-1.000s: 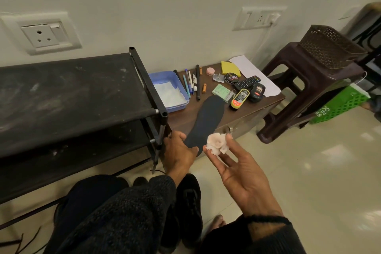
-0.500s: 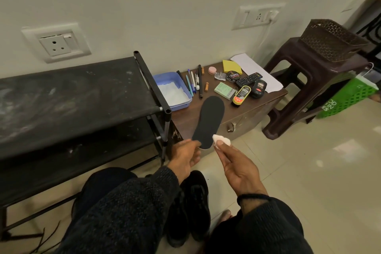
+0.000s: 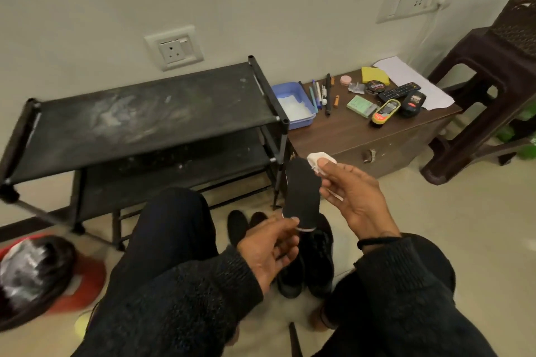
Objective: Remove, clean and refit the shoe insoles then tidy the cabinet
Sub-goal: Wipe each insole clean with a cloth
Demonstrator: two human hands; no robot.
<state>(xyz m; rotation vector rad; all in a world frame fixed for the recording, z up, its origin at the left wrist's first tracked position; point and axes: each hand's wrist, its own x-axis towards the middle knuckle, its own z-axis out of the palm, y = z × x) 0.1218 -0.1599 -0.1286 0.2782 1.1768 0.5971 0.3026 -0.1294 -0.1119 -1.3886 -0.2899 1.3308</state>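
Pinching the heel end of the black insole [image 3: 303,193], your left hand [image 3: 269,252] holds it upright above the black shoes [image 3: 304,264] on the floor. Your right hand [image 3: 355,200] pinches a white wipe [image 3: 317,160] against the insole's upper right edge.

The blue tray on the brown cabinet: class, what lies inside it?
Inside the blue tray lies something white and crumpled, perhaps tissue or cloth; I cannot tell which. The black shoe rack hides the tray's left edge, so anything there stays unseen.
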